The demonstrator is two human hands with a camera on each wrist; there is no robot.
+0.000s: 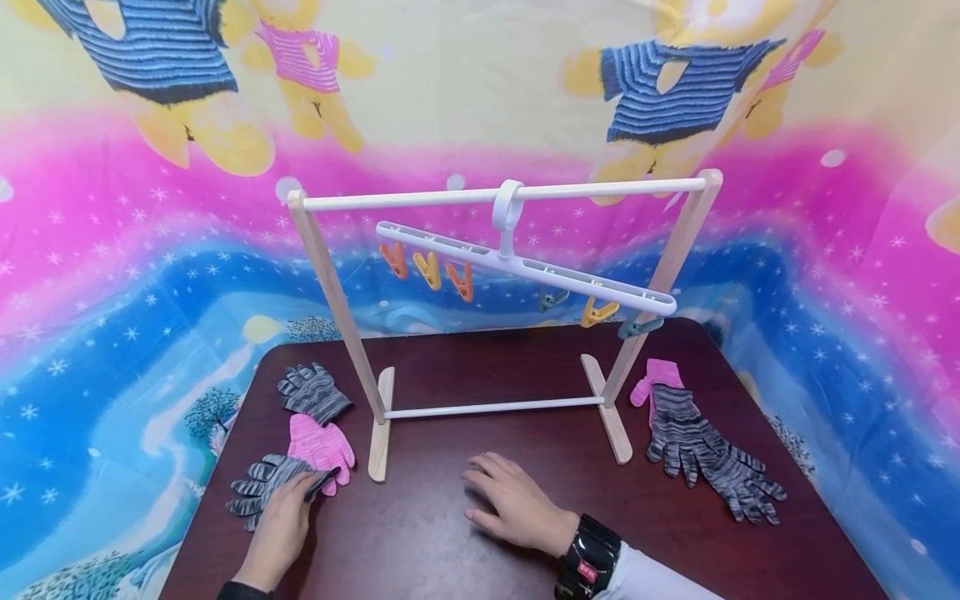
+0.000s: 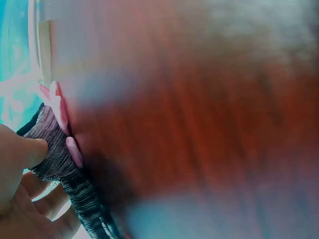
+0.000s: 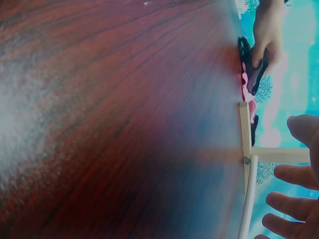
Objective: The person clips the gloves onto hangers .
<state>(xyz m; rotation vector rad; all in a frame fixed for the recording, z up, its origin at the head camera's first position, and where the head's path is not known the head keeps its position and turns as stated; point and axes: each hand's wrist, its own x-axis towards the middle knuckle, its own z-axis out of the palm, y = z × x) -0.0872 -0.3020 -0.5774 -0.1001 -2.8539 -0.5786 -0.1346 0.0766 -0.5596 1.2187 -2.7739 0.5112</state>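
Observation:
At the table's left front, my left hand (image 1: pixel 283 517) pinches the cuff of a grey-black striped glove (image 1: pixel 262 483). In the left wrist view the thumb presses on the knitted cuff (image 2: pixel 50 144), with the fingers behind it. A pink glove (image 1: pixel 322 446) lies just beyond, overlapped by the held glove, and another grey striped glove (image 1: pixel 313 393) lies farther back. My right hand (image 1: pixel 517 504) is over the front middle of the table, fingers spread and relaxed, holding nothing. In the right wrist view its fingers (image 3: pixel 291 204) show at the right edge.
A wooden rack (image 1: pixel 337 308) with a white top bar stands mid-table. From it hangs a tilted white hanger (image 1: pixel 517 265) with orange, yellow and green clips (image 1: pixel 427 271). On the right lie grey striped gloves (image 1: pixel 693 442) and a pink glove (image 1: pixel 660 375). A patterned cloth (image 1: pixel 450 117) hangs behind.

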